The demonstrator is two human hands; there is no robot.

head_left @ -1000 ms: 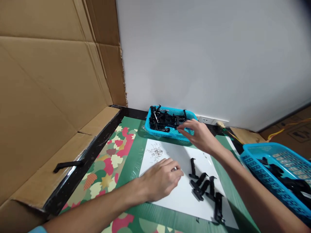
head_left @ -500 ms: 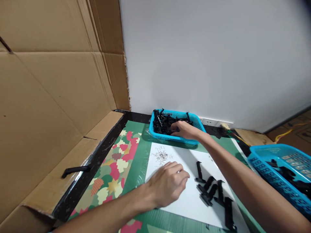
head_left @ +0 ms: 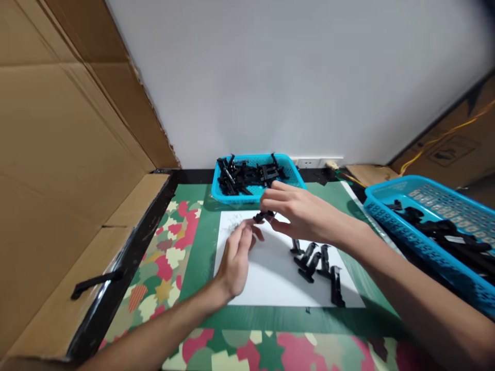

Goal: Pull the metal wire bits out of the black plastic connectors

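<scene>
A small black plastic part point(head_left: 263, 216) is pinched in my right hand point(head_left: 294, 211), above the white sheet. My left hand point(head_left: 236, 252) is just left of it, fingers apart and curved toward the part, the fingertips close to its left end. Whether they touch it is unclear. On the sheet point(head_left: 266, 278), several black parts point(head_left: 309, 260) lie at the right. A pile of tiny thin metal pieces point(head_left: 234, 225) sits at the sheet's upper left, partly behind my left fingers. Beyond my hands, a blue basket point(head_left: 247, 198) holds many black parts.
A second blue basket point(head_left: 390, 198) with black parts stands at the right. Cardboard point(head_left: 77, 129) rises on the left, with a black handle-like piece point(head_left: 96, 281) near its base. A power socket point(head_left: 307, 163) and cables are by the back wall.
My right hand has come out of the back basket with a black part and moved over the sheet. My left hand has lifted and opened beside it. The camera view has shifted.
</scene>
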